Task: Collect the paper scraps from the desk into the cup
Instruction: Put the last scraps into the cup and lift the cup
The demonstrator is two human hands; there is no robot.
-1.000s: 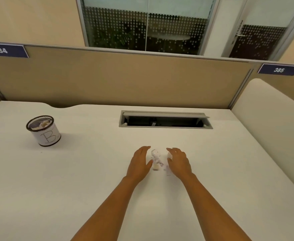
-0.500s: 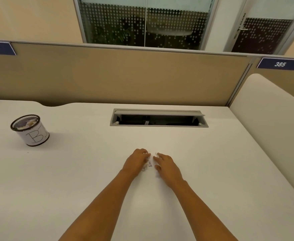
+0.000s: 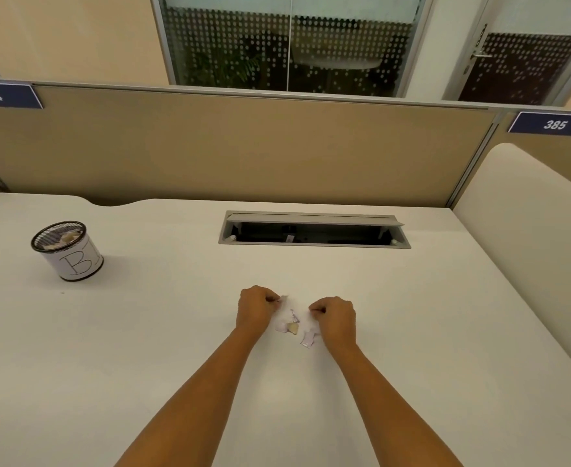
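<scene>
Beige partition (image 3: 243,146) behind white desk (image 3: 125,348); open cable tray (image 3: 314,230) beyond hands. Mesh cup (image 3: 68,252) far left. Torn white paper scraps (image 3: 291,324) lie between left hand (image 3: 256,311), pinching one, and right hand (image 3: 337,319), curled, grip unclear.

— What stands at the back?
— A tan fabric partition panel (image 3: 230,146); a dark blue label reading 384 (image 3: 4,95) at its left end, another reading 385 (image 3: 553,124) at its right; behind it, a dot-patterned glass window (image 3: 287,42).
— And nearer?
— A grey rectangular metal cable hatch (image 3: 314,229), flap open; a cream rounded side panel (image 3: 527,230) to the right.
</scene>
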